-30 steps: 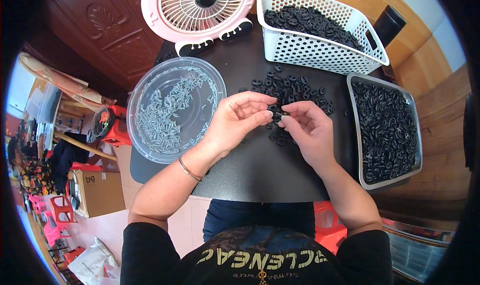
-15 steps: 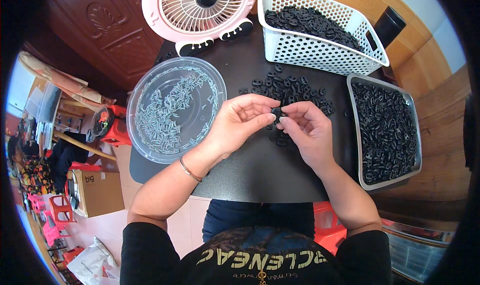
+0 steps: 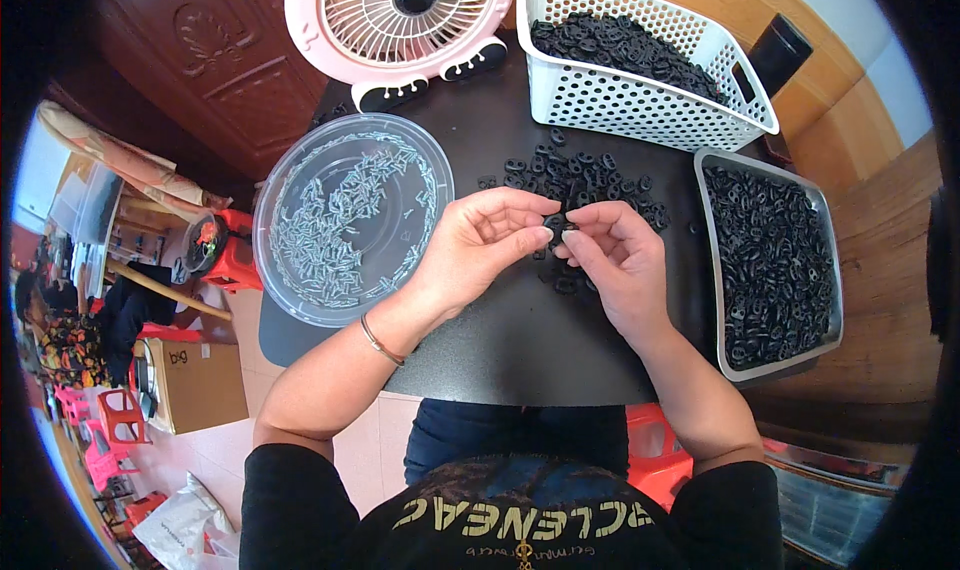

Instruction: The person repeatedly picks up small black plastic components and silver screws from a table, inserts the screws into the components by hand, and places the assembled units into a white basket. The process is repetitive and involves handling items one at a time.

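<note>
Between my two hands is a small black cord lock (image 3: 555, 226), mostly covered by fingertips. My left hand (image 3: 490, 238) pinches it from the left with thumb and forefinger. From the right, the thumb and fingers of my right hand (image 3: 622, 260) close on the same piece. Just beyond and below the fingers lies a loose heap of black cord locks (image 3: 595, 178), oval with two holes. To the left, a round clear plastic tub (image 3: 385, 232) holds many thin silvery pieces (image 3: 325, 235) resembling small springs.
A pink fan (image 3: 400, 70) stands at the back of the dark table (image 3: 490, 355). A white perforated basket (image 3: 640, 120) full of black pieces is at the back right, beside a black cylinder (image 3: 780, 55). A metal tray (image 3: 838, 300) of cord locks sits on the right.
My right fingertips have shifted very slightly around the cord lock. Both hands stay in nearly the same place, and everything else is unmoved.
</note>
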A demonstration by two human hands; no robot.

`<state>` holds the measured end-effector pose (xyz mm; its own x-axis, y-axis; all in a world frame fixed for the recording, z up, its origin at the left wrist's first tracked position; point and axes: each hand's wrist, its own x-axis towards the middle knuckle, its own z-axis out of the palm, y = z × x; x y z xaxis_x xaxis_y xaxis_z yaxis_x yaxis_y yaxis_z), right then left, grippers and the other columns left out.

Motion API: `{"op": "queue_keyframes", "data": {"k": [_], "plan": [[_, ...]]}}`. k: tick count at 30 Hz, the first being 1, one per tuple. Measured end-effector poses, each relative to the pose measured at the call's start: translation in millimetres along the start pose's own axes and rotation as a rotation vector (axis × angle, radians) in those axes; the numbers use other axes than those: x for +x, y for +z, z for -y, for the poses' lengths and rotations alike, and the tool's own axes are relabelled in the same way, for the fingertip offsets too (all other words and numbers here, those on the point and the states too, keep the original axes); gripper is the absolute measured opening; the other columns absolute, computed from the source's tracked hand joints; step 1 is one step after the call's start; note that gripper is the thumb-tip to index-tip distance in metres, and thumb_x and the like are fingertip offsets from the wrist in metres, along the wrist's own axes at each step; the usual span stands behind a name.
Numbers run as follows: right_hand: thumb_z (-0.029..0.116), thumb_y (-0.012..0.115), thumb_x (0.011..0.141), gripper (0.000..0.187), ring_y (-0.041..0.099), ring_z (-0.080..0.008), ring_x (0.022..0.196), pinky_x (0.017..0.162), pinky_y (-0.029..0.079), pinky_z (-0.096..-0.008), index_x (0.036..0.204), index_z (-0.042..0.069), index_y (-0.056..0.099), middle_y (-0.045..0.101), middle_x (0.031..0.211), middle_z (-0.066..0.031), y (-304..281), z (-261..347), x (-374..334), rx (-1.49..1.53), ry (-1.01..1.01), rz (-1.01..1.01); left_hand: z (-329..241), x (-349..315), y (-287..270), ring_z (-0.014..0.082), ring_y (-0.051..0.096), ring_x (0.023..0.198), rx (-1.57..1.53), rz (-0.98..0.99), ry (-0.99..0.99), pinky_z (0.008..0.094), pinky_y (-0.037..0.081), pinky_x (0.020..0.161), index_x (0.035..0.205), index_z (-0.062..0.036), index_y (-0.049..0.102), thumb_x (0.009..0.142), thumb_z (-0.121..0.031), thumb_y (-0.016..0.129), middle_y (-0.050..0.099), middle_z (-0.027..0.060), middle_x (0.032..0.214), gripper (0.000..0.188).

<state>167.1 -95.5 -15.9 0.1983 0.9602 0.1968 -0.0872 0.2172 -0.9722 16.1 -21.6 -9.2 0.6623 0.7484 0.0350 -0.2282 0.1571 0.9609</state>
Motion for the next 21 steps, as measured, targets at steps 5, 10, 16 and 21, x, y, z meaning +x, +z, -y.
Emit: {"op": "queue_keyframes", "data": {"k": [5, 10, 16, 21], "plan": [[0.000, 0.057, 0.080, 0.015, 0.060, -0.0112, 0.073, 0.067, 0.049, -0.0214, 0.095, 0.000, 0.053, 0.060, 0.084, -0.0068, -1.1, -1.0, 0.3, 0.007, 0.027, -0.010, -0.1, -0.4, 0.7, 0.0027, 0.053, 0.074, 0.006, 0.009, 0.031, 0.0165, 0.044, 0.067, 0.100, -0.0008, 0.059, 0.078, 0.002, 0.060, 0.058, -0.0016, 0.081, 0.023], [0.002, 0.057, 0.081, 0.016, 0.060, -0.0111, 0.073, 0.065, 0.048, -0.0213, 0.095, 0.000, 0.053, 0.060, 0.083, -0.0070, -2.5, -1.4, 0.4, 0.015, 0.059, -0.003, 0.9, -0.4, 1.5, 0.0029, 0.053, 0.074, 0.008, 0.007, 0.031, 0.0167, 0.044, 0.068, 0.101, -0.0007, 0.059, 0.078, 0.002, 0.060, 0.058, -0.0015, 0.082, 0.023], [0.002, 0.059, 0.079, 0.018, 0.060, -0.0111, 0.072, 0.065, 0.048, -0.0210, 0.096, 0.000, 0.053, 0.060, 0.082, -0.0070, -2.6, -1.1, 0.7, 0.015, 0.061, 0.005, 2.1, 0.1, -0.3, 0.0038, 0.054, 0.073, -0.023, -0.007, 0.021, 0.0171, 0.045, 0.068, 0.100, -0.0013, 0.059, 0.078, 0.002, 0.060, 0.059, -0.0002, 0.081, 0.023], [0.001, 0.060, 0.078, 0.017, 0.060, -0.0104, 0.070, 0.062, 0.048, -0.0200, 0.093, 0.001, 0.053, 0.060, 0.079, -0.0060, -1.0, -0.1, 0.3, -0.007, 0.054, -0.017, 3.8, 0.4, -3.3, 0.0084, 0.058, 0.082, 0.014, 0.022, 0.027, 0.0215, 0.047, 0.076, 0.101, 0.0013, 0.057, 0.079, 0.002, 0.059, 0.062, 0.0064, 0.091, 0.022]]}}
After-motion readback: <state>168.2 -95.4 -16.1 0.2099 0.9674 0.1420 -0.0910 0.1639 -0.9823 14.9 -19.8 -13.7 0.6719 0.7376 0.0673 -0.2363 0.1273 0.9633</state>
